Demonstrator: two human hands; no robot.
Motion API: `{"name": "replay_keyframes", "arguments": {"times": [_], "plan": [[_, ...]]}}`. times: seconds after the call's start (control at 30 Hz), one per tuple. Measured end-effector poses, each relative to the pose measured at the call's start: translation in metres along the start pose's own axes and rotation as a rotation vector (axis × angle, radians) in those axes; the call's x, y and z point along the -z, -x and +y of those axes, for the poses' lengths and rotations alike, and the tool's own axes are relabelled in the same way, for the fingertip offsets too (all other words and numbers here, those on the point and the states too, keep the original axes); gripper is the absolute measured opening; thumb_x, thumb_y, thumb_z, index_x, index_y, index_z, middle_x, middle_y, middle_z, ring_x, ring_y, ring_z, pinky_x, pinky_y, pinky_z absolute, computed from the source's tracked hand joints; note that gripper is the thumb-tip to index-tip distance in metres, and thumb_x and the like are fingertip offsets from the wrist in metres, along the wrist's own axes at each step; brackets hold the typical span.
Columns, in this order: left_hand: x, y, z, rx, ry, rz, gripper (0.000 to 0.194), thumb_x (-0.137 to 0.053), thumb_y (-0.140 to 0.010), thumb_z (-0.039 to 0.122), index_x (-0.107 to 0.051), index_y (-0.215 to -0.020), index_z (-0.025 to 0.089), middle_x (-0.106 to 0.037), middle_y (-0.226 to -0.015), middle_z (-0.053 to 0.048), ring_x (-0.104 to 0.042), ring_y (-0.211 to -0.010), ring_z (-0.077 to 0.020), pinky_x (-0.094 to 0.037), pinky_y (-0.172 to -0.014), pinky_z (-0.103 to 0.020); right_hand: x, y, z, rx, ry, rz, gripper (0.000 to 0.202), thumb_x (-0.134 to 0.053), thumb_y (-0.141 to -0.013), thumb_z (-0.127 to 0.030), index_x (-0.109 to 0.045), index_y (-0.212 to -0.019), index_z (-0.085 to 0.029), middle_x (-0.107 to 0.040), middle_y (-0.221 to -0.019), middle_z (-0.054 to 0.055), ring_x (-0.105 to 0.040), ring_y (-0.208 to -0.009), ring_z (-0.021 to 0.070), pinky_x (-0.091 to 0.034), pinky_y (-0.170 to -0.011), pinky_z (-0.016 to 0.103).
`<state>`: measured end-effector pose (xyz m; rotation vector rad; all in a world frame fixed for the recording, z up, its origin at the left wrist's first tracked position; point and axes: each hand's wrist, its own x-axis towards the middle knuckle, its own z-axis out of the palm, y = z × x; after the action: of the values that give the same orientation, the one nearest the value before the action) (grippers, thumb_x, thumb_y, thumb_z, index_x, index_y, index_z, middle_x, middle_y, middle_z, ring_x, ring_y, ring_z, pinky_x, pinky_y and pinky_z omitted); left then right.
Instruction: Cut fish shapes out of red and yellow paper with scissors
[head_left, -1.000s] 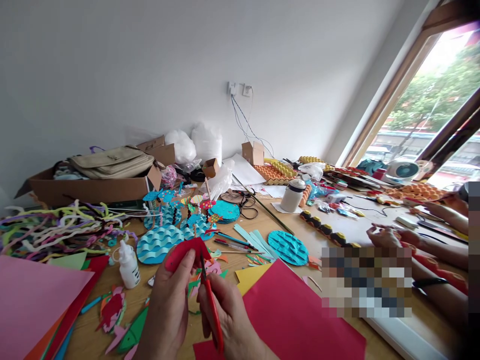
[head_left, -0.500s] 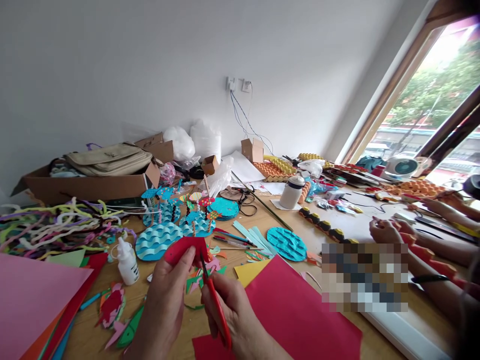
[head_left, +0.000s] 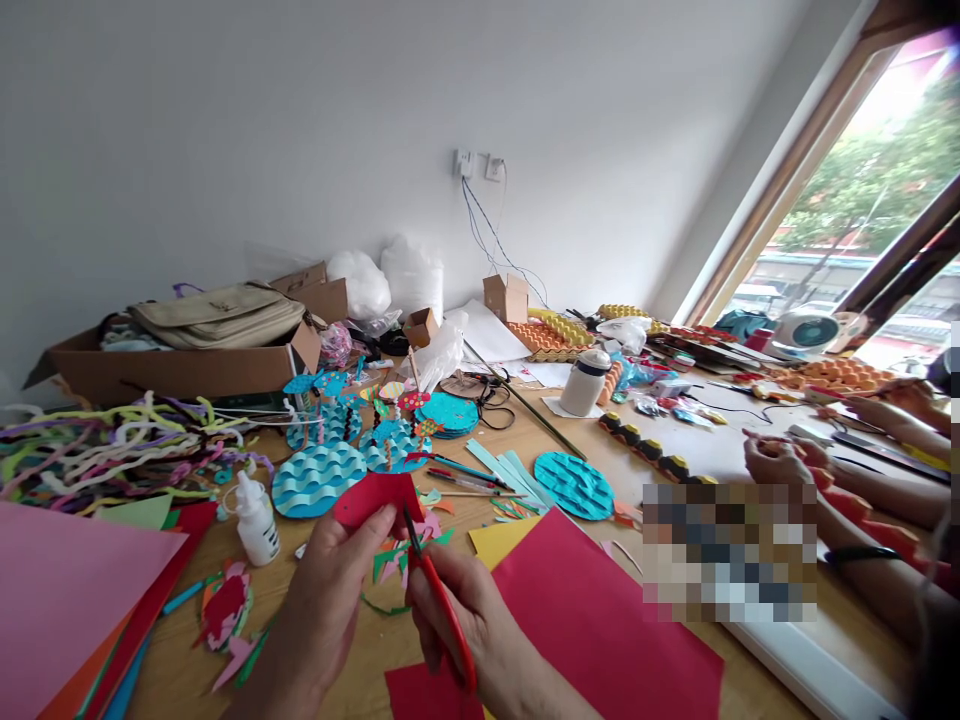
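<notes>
head-worn camera, facing forward (angled down)

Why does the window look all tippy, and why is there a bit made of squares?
In the head view, the window leans, probably from wide-lens stretching; daylight washes out its top; blocky squares hide something at lower right; the wall is in dim, soft light; the red scissors look fairly clear.

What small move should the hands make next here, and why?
Probably a slight turn of the red paper with the left hand, feeding its edge toward the scissors. That hand pinches the paper, while the right hand grips the scissors with the blades right at the paper's edge.
</notes>
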<state>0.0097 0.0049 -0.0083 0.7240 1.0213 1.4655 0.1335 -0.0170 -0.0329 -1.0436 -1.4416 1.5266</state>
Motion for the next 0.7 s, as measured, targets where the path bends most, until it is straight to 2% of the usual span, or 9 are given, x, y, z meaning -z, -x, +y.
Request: {"name": "replay_keyframes", "arguments": {"times": [0.2, 0.37, 0.7], "plan": [[0.001, -0.001, 0.006, 0.027, -0.118, -0.07, 0.008, -0.072, -0.059, 0.025, -0.071, -0.061, 0.017, -0.07, -0.056, 0.001, -0.059, -0.06, -0.0146, -0.049, -0.063, -0.024, 0.01, 0.003, 0.001, 0.004, 0.076, -0.028, 0.038, -0.045, -0.087, -0.051, -0.044, -0.067, -0.018, -0.037, -0.051, -0.007, -0.038, -0.041, 0.0065, -0.031, -0.04, 0.016], [0.004, -0.002, 0.006, 0.028, -0.172, -0.105, 0.01, -0.071, -0.061, 0.026, -0.07, -0.063, 0.017, -0.069, -0.057, 0.0, -0.058, -0.062, -0.0158, -0.048, -0.066, -0.026, 0.015, 0.005, 0.002, 0.018, 0.146, -0.037, 0.03, -0.044, -0.089, -0.04, -0.044, -0.07, -0.018, -0.034, -0.057, -0.006, -0.032, -0.047, 0.0058, -0.026, -0.043, 0.017], [0.01, -0.003, 0.005, 0.052, -0.195, -0.189, 0.008, -0.068, -0.068, 0.025, -0.071, -0.071, 0.018, -0.071, -0.066, -0.001, -0.059, -0.069, -0.0169, -0.048, -0.069, -0.026, 0.017, 0.008, -0.001, 0.042, 0.162, -0.051, 0.036, -0.042, -0.089, -0.046, -0.04, -0.066, -0.018, -0.029, -0.057, -0.006, -0.025, -0.048, 0.0065, -0.02, -0.043, 0.019]]}}
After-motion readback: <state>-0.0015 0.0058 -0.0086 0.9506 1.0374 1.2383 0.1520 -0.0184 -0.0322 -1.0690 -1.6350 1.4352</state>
